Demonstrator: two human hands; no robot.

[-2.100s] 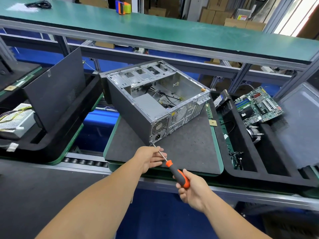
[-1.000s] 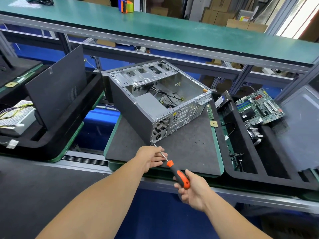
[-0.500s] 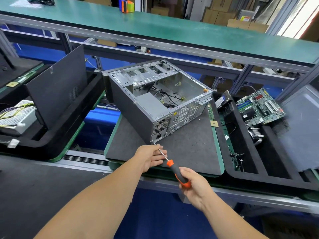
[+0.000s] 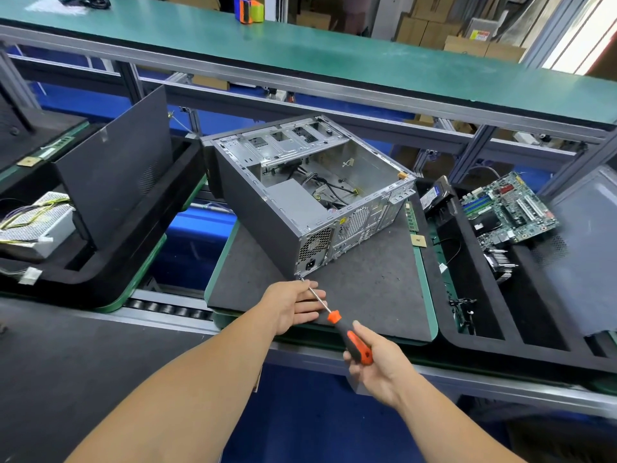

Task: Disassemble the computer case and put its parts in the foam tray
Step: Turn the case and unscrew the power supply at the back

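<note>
Head view, the only one: an open grey steel computer case [image 4: 300,195] lies on its side on a dark grey foam mat [image 4: 367,289], side panel off, its perforated rear face turned toward the person so the rear screws can be reached. With the case as landmark, a black foam tray [image 4: 474,342] sits just to its right, holding a green motherboard [image 4: 507,208] propped at the tray's far end. Well to the case's left, a second black foam tray [image 4: 110,262] carries an upright dark panel [image 4: 113,162] and a silver power supply [image 4: 36,225].

At the case's near lower corner, the tip of an orange-and-black-handled screwdriver [image 4: 347,335] meets the rear face, seemingly on a screw too small to make out. The right hand [image 4: 384,369] is wrapped round the handle, well placed to turn it. The left hand [image 4: 293,305] lies beside the metal shaft, fingers straight and together, touching it, probably steadying the tip so it does not slip off. I judge the power-supply fastening is the step in hand.
</note>
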